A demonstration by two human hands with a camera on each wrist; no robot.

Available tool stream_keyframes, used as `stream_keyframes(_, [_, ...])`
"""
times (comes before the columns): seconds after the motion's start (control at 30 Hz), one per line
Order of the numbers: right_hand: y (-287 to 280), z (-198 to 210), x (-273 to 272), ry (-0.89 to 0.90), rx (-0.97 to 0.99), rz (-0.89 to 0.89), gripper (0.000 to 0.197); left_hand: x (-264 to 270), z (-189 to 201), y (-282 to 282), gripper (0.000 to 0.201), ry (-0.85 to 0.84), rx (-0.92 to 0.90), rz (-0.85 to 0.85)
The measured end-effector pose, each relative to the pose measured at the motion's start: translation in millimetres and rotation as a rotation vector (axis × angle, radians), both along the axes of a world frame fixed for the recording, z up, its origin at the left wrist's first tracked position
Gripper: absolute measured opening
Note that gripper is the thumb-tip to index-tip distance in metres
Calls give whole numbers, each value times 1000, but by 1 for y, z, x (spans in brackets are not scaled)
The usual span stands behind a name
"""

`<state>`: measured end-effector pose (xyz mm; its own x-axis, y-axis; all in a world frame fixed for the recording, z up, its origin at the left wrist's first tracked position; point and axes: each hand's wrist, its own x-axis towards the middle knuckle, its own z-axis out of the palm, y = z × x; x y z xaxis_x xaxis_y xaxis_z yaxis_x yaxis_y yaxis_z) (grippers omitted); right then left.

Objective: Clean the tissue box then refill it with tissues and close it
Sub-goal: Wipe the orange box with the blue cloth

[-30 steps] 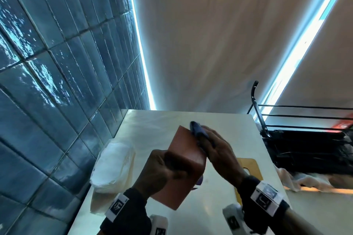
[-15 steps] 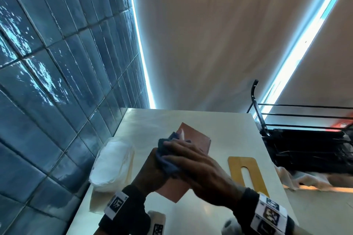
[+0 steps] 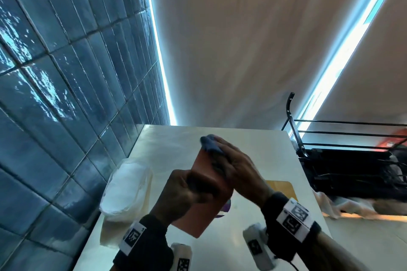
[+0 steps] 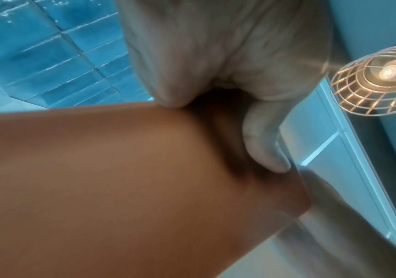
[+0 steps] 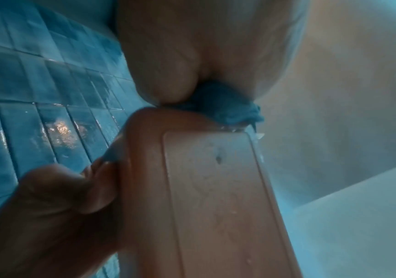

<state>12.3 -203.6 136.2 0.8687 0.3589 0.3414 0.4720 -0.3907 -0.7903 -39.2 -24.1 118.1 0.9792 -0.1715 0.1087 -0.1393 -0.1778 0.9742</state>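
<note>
left hand (image 3: 180,196) grips the tilted tissue box (image 3: 207,182) at lower centre; right hand (image 3: 240,171), fingers extended, presses a blue cloth (image 3: 209,145) onto its upper right face.

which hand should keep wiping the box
Right. The right hand already presses the blue cloth against the box, fingers flat on it. The left hand grips the box and is needed to steady it.
</note>
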Motion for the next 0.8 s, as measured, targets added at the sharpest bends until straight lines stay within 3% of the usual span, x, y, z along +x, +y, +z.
stream_keyframes(0.07, [-3,-6,-13,-8,-45,-3,44,4,-2,7,53,22,-22,15])
stream_keyframes(0.17, [5,-4,-42,-225,-169,220,41,3,-5,5,35,-1,-99,-23])
stream_keyframes(0.2, [7,-4,-43,-279,-215,267,41,0,-4,1,39,11,-136,-17])
stream_keyframes(0.27, [7,-4,-32,-242,-210,239,41,-1,-2,-6,38,40,-133,0])
stream_keyframes(0.3, [6,-3,-25,-155,-145,191,41,-2,2,-9,28,31,-114,-15])
stream_keyframes(0.4, [-5,-10,-7,35,42,61,40,-3,2,-9,39,50,-27,-60])
stream_keyframes(0.5, [-14,-25,0,156,171,-64,37,-2,-5,-4,34,42,-31,21])
stream_keyframes(0.57, [-15,-27,-3,364,456,-115,30,-3,-4,-6,29,38,-31,30])
stream_keyframes(0.63, [-13,-27,-8,470,729,-158,27,-7,3,-10,10,50,-113,23])
stream_keyframes(0.73, [-8,-23,-13,432,895,-235,28,-4,0,-13,56,205,-163,6])
stream_keyframes(0.8, [-8,-21,-14,371,897,-256,35,-4,1,-15,49,301,-238,-61])
